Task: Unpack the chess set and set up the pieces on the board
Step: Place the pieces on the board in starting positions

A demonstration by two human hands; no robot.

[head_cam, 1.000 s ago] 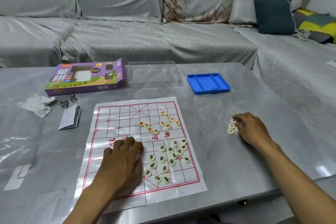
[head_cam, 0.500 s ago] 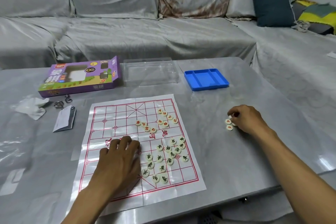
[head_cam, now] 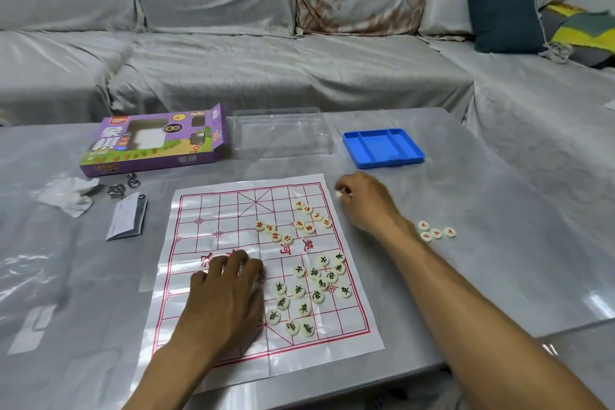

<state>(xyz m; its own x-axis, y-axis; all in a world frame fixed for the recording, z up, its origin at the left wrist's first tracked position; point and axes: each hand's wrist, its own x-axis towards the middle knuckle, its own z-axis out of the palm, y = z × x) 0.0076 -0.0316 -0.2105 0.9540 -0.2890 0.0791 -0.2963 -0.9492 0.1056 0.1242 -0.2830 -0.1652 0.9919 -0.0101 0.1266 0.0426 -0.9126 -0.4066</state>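
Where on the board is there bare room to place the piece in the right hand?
The board's far-left grid, between its left border and the red pieces, is bare. The near right is crowded with black pieces; the left hand covers the near left. The right hand pinches one piece.

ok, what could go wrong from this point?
The right hand pinches one piece beside the board's far right corner; it could slip. Its forearm crosses above the green-lettered pieces and may scatter them. The creased sheet may shift if the left hand lifts.
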